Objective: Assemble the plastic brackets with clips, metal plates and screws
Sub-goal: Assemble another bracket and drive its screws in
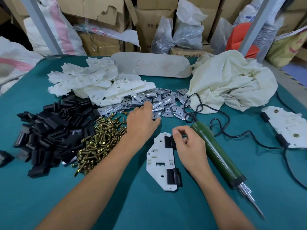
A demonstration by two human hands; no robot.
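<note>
A teal-covered table (166, 205) fills the view, its near and side edges cut off by the frame. At its far right lies a crumpled cream cloth (232, 80), which hides whatever is beneath it. Beside the cloth, a pale board (149, 65) carries red marks too faint to read. A heap of white plastic brackets (93, 80) sits at the far left, overlapping a spread of black clips (49, 130) whose leftmost pieces run out of frame. A scatter of metal plates (166, 100) lies just right of the bracket heap, and a pile of brass screws (103, 140) sits between the clips and the left forearm. A green electric screwdriver (217, 151) lies slantwise at the right with its bit pointing toward the person. Its black cable (240, 135) loops away toward the cloth. A finished bracket (285, 127) rests well apart at the right edge. The bracket in work (159, 161) lies flat at centre, with a lower clip (173, 177) on its right side. The left hand (141, 120) reaches onto the plates, thumb spread wide from the forefinger, with the other fingertips hidden behind the hand. The right hand (187, 143) has its fingers curled and its thumb bent at the upper clip (168, 141), covering that clip's right edge. Whether it actually grips the clip cannot be made out.
</note>
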